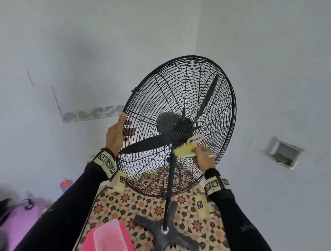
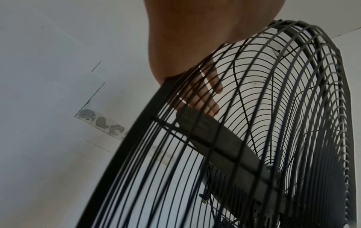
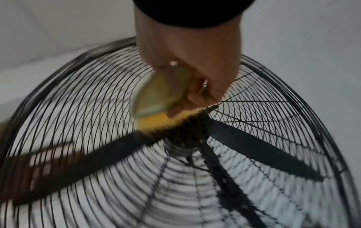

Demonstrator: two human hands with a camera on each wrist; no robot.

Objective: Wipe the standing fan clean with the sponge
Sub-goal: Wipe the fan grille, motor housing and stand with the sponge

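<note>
Head view: I see the black standing fan [image 1: 177, 125] upright on a patterned floor [image 1: 128, 204]. My right grip [image 1: 204, 155] pinches a yellow sponge [image 1: 185, 151] against the fan's centre hub; my left grip [image 1: 117, 135] curls over the fan's left rim.

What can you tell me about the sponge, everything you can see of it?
The sponge is yellow with a greenish face, soft-looking and squashed. The right hand grips it and presses it against the wire grille of the standing fan, just below the pale centre badge, near the hub. It is blurred in the right wrist view, so its exact shape cannot be told.
</note>
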